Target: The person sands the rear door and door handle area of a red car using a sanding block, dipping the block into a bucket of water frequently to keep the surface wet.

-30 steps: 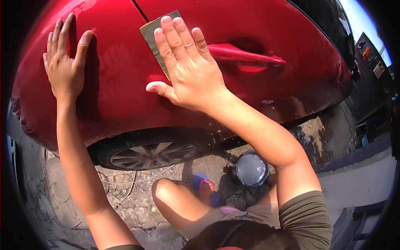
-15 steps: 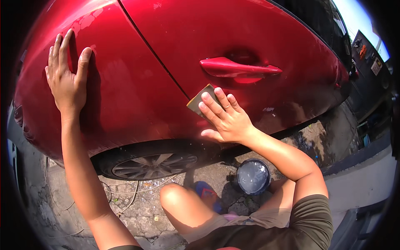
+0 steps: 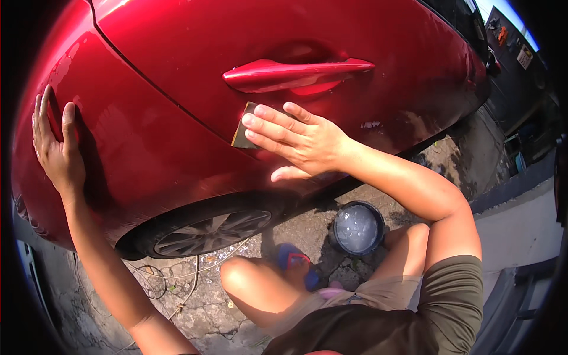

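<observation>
My left hand [image 3: 58,148] rests on the red car's panel [image 3: 136,136] at the left, fingers stretched out, its palm against the paint. My right hand [image 3: 302,142] lies flat with fingers spread over a small dark olive sheet [image 3: 241,135], pressing it on the door just below the door handle [image 3: 284,75]. The sheet sits beside the dark panel seam [image 3: 177,107] and is mostly hidden under my fingers. Both hands look wet.
Below the car's wheel [image 3: 210,231], a thin hose or cord [image 3: 195,278] lies on cracked concrete [image 3: 219,307]. A dark bucket of greyish liquid [image 3: 358,228] stands by my legs. A low wall [image 3: 520,225] and dark metal panel [image 3: 518,71] are at the right.
My right hand has moved the sheet from left of the handle down to below it. My left hand sits lower on the panel, and the view has shifted.
</observation>
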Demonstrator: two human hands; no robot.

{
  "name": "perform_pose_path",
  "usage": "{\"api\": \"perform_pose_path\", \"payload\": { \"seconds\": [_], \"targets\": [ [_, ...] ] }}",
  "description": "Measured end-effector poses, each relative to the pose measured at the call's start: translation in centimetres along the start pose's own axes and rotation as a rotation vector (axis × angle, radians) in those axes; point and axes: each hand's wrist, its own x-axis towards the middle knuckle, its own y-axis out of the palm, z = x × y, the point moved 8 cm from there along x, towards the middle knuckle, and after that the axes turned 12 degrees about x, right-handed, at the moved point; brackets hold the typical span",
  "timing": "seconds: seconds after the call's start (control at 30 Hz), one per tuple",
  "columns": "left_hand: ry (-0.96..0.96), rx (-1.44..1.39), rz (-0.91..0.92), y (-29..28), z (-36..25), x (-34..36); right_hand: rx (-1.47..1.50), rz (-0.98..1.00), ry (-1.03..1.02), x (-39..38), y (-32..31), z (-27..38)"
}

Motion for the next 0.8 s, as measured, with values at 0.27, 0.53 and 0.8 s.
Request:
{"api": "perform_pose_path", "payload": {
  "seconds": [0.27,0.53,0.8],
  "targets": [
    [0.004,-0.071,-0.005,0.6,-0.6,0.0,-0.006,-0.016,0.0,-4.4,-2.3,-2.6],
    [-0.011,-0.088,0.015,0.7,-0.6,0.2,0.08,-0.108,0.119,-3.5,-2.9,-2.2],
    [-0.03,-0.115,0.021,0.1,-0.3,-0.3,0.01,-0.249,0.211,-4.8,-2.7,-1.7]
  ]
}}
